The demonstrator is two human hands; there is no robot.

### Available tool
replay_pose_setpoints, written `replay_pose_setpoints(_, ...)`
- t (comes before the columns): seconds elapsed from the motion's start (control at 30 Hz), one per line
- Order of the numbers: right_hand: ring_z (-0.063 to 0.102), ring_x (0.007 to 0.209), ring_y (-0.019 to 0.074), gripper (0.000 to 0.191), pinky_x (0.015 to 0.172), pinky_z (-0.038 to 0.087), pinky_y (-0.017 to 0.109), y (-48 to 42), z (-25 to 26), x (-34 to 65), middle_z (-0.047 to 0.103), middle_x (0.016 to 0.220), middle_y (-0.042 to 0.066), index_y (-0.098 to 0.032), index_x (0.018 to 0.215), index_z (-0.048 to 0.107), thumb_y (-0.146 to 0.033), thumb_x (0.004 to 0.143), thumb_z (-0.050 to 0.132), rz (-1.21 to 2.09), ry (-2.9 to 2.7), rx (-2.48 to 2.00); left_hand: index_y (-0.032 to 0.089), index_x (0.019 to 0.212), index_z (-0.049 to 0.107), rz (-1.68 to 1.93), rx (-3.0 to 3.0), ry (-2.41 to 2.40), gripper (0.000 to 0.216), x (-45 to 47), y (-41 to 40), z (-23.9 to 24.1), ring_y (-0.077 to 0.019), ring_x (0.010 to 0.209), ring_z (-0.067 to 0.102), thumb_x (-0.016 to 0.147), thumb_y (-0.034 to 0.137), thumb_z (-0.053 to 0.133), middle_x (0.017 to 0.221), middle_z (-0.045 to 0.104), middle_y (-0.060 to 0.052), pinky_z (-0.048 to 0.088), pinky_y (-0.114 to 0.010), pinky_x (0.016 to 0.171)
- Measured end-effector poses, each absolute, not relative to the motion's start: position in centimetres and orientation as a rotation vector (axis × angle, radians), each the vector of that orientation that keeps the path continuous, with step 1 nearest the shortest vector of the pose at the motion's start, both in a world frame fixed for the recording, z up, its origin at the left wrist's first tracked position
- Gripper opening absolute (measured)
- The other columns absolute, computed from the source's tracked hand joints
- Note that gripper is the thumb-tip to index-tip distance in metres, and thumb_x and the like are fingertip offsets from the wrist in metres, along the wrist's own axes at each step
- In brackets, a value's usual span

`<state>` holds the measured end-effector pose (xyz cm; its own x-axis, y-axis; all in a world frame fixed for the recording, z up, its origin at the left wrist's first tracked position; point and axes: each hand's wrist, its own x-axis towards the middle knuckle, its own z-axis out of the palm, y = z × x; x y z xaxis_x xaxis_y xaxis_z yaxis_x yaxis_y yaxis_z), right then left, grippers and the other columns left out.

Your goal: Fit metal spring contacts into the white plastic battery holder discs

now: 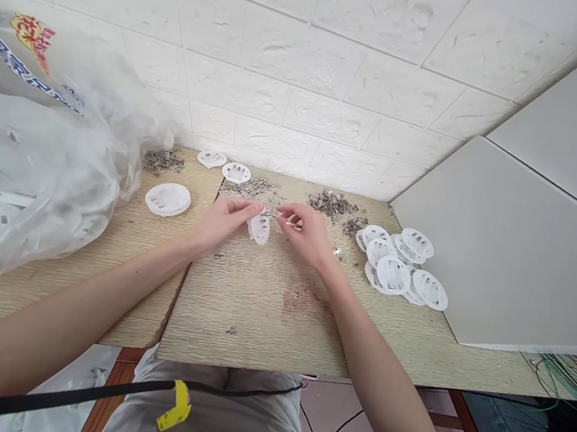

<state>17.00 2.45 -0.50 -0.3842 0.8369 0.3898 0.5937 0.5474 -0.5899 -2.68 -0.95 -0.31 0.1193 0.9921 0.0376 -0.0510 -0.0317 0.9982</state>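
Between thumb and fingers, my left hand (pixel 233 217) grips a round white plastic disc (pixel 260 228) with slots, tilted up off the table. Just right of it is my right hand (pixel 304 228), its fingers bent and pinched together; whatever is in them is too small to make out. Behind the hands lie a pile of small light metal pieces (pixel 250 187) and a darker pile of metal clips (pixel 331 203). A stack of white discs (pixel 168 199) rests to the left, and a heap of similar discs (pixel 393 274) lies to the right.
A large clear plastic bag (pixel 63 167) of white parts fills the left side. A grey panel (pixel 515 258) stands at the right, and a white brick-pattern wall (pixel 286 61) closes the back. Stray metal pieces dot the wooden table (pixel 257 296). A black cable (pixel 114 387) crosses in front.
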Motion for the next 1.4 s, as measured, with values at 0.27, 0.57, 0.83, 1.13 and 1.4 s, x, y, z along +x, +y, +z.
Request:
replay_pose_setpoints(0.27,0.063,0.077,0.0171,0.014,0.073,0.045,0.029,3.0,0.2,18.8,0.073,0.094,0.005,-0.019,0.089,0.073,-0.018,0.087,0.059,0.329,-2.236,-1.387,0.016,0.073,0.068,1.164,1.04,1.026,0.046,-2.7,-0.7,-0.4,-0.0191,0.078,0.063,0.07,0.061,0.075,0.078,0.069,-0.005,0.052,-0.035,0.082)
replay_pose_setpoints(0.57,0.059,0.076,0.0177,0.011,0.066,0.038,0.029,3.4,0.0,19.3,0.067,0.091,0.007,-0.018,0.082,0.072,-0.017,0.087,0.062,0.256,-2.381,-1.42,0.016,0.068,0.061,1.171,0.995,1.015,0.041,-2.9,-0.3,-1.0,-0.0189,0.076,0.062,0.075,0.056,0.072,0.071,0.064,-0.003,0.05,-0.035,0.082)
replay_pose_setpoints(0.83,0.058,0.089,0.0223,0.013,0.075,0.041,0.033,3.8,-0.9,19.2,0.066,0.091,0.008,-0.018,0.082,0.062,-0.01,0.089,0.054,0.229,-2.38,-1.378,0.016,0.073,0.064,1.153,0.98,1.021,0.041,-2.8,-0.5,-0.7,-0.0214,0.082,0.064,0.074,0.056,0.074,0.078,0.068,-0.005,0.05,-0.037,0.086)
replay_pose_setpoints(1.13,0.058,0.084,0.019,0.017,0.076,0.042,0.031,3.3,-0.3,18.6,0.066,0.094,0.006,-0.019,0.102,0.063,-0.019,0.094,0.048,0.393,-2.204,-1.133,0.017,0.069,0.06,1.166,0.99,1.009,0.039,-2.8,-0.4,-0.9,-0.0183,0.075,0.06,0.077,0.053,0.072,0.071,0.062,-0.002,0.046,-0.033,0.079)
replay_pose_setpoints(1.4,0.052,0.069,0.0153,0.023,0.067,0.039,0.028,2.4,-0.1,17.1,0.056,0.075,0.001,-0.019,0.076,0.065,-0.03,0.095,0.055,0.513,-2.236,-1.054,0.017,0.068,0.06,1.171,0.976,1.008,0.037,-2.8,-0.4,-0.9,-0.018,0.072,0.06,0.078,0.051,0.071,0.068,0.061,-0.002,0.046,-0.033,0.075)
